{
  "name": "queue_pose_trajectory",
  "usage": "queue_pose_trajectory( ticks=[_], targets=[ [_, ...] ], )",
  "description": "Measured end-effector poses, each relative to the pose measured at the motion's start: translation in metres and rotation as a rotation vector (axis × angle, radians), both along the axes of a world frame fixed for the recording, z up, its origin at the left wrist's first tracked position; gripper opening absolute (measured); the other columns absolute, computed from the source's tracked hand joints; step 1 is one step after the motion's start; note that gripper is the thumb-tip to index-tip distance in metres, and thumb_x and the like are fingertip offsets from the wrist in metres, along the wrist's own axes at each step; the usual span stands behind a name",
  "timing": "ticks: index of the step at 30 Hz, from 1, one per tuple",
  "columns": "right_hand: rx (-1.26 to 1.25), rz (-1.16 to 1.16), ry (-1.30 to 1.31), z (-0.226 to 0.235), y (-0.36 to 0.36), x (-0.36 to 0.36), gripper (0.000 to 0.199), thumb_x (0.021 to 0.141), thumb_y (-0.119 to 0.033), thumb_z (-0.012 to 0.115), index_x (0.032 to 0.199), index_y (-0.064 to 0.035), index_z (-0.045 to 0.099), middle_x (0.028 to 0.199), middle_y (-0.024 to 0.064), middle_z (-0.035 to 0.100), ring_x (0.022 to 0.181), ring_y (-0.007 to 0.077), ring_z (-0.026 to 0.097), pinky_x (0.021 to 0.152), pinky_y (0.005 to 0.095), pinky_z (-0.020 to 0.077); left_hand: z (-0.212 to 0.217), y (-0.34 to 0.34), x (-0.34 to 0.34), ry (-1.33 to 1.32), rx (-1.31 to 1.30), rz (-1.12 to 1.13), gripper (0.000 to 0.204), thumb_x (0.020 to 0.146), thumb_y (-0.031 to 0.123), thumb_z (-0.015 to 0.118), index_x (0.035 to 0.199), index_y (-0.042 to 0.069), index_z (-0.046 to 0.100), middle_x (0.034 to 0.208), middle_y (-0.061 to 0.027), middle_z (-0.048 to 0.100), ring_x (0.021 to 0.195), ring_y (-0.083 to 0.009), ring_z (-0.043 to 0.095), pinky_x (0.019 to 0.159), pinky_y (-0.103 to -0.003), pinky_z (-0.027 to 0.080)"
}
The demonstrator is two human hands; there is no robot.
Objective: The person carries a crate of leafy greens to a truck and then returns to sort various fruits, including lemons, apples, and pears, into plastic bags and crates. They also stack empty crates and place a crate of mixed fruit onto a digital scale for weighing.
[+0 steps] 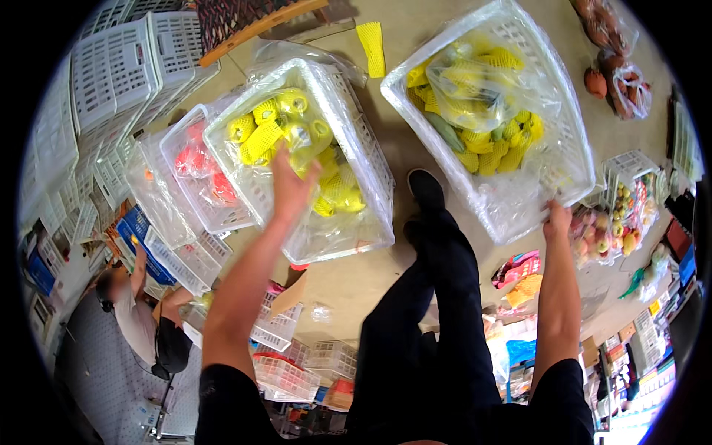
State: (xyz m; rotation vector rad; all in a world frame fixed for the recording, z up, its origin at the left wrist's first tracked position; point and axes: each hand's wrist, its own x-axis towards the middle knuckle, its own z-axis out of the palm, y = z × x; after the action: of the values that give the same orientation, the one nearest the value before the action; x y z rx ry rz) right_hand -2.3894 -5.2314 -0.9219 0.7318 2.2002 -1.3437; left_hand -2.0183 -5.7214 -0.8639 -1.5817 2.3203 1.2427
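My left hand (291,185) is over the left white crate (374,174), its fingers apart and slightly blurred beside fruit in yellow foam nets (263,141). Whether a fingertip touches a net is hard to tell. Clear plastic film lines that crate. My right hand (557,219) is closed on the near right corner of the right white crate (437,189), which is also lined with clear film. Inside it lie more yellow-netted fruits (493,159), a bare green fruit (445,133) and a clear plastic bag (471,85) on top.
A crate with red-netted fruit (196,159) adjoins the left crate. An empty yellow foam net (371,48) lies on the floor. Stacked white crates (111,74) stand at left; a seated person (144,319) is below them. Bagged fruit (604,237) and brownish-red bagged produce (627,85) are at right.
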Motion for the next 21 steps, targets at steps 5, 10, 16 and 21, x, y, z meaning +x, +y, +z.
queue_pose_trajectory(
  ticks=[5, 10, 16, 21],
  targets=[
    [0.283, 0.189, -0.096, 0.019, -0.032, 0.049, 0.033, 0.07, -0.009, 0.061, 0.102, -0.0048, 0.056, 0.08, 0.0037, 0.058, 0.066, 0.0152, 0.054, 0.053, 0.0317, 0.0444, 0.021, 0.191, 0.089, -0.165, 0.111, 0.644, 0.082, 0.078, 0.03, 0.069, 0.136, -0.007, 0.025, 0.141, -0.0255, 0.027, 0.133, -0.0372, 0.024, 0.107, -0.046, 0.024],
    [-0.035, 0.145, -0.012, 0.002, -0.061, 0.078, 0.034, 0.071, 0.001, 0.057, 0.105, 0.0025, 0.058, 0.09, 0.0088, 0.064, 0.077, 0.0191, 0.062, 0.068, 0.033, 0.0499, 0.023, 0.212, 0.061, 0.098, 0.899, 1.813, 0.063, 0.083, 0.039, 0.059, 0.131, 0.004, 0.04, 0.132, -0.0178, 0.043, 0.122, -0.0304, 0.043, 0.1, -0.047, 0.037],
    [-0.179, 0.153, 0.066, 0.002, -0.154, 0.115, 0.042, 0.071, 0.002, 0.056, 0.113, 0.003, 0.055, 0.1, 0.011, 0.064, 0.089, 0.0207, 0.062, 0.078, 0.0328, 0.0496, -0.014, 0.174, 0.073, 0.408, 1.211, 1.767, 0.054, 0.081, 0.038, 0.053, 0.126, 0.011, 0.045, 0.124, -0.0113, 0.048, 0.114, -0.0285, 0.047, 0.093, -0.046, 0.042],
    [-0.205, 0.194, 0.031, -0.013, -0.206, 0.149, 0.042, 0.075, -0.002, 0.065, 0.114, 0.0013, 0.05, 0.101, 0.0125, 0.063, 0.09, 0.0194, 0.062, 0.078, 0.032, 0.0496, -0.026, 0.152, 0.044, 0.364, 1.104, 1.68, 0.054, 0.08, 0.039, 0.052, 0.125, 0.009, 0.045, 0.123, -0.0119, 0.048, 0.113, -0.0283, 0.047, 0.091, -0.044, 0.043]
  ],
)
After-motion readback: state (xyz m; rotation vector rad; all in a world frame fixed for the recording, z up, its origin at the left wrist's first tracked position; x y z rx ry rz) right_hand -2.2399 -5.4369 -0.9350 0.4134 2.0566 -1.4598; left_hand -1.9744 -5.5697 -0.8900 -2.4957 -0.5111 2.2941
